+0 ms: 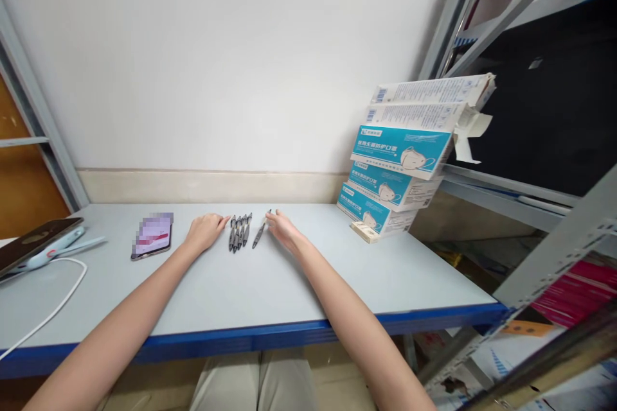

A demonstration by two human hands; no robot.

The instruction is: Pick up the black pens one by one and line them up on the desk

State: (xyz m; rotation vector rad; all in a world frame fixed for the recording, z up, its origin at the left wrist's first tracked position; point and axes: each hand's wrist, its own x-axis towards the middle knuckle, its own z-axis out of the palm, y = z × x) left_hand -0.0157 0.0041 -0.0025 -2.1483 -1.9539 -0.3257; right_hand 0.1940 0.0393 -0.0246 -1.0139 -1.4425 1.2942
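Several dark grey pens (238, 232) lie side by side in a row on the grey-white table (216, 295). A single pen (259, 236) sits a little to their right, tilted, with its upper end at the fingertips of my right hand (284, 228). Those fingers are closed around that end. My left hand (207, 230) rests on the table just left of the row, fingers curled in and thumb side toward the pens. Nothing shows in it.
A phone (153, 237) lies left of my left hand. Farther left are a dark flat object (38, 244), a light-blue device (55, 248) and a white cable (72, 292). Stacked mask boxes (395, 154) stand at the right, a small box (365, 232) before them, beside a metal shelf (530, 270).
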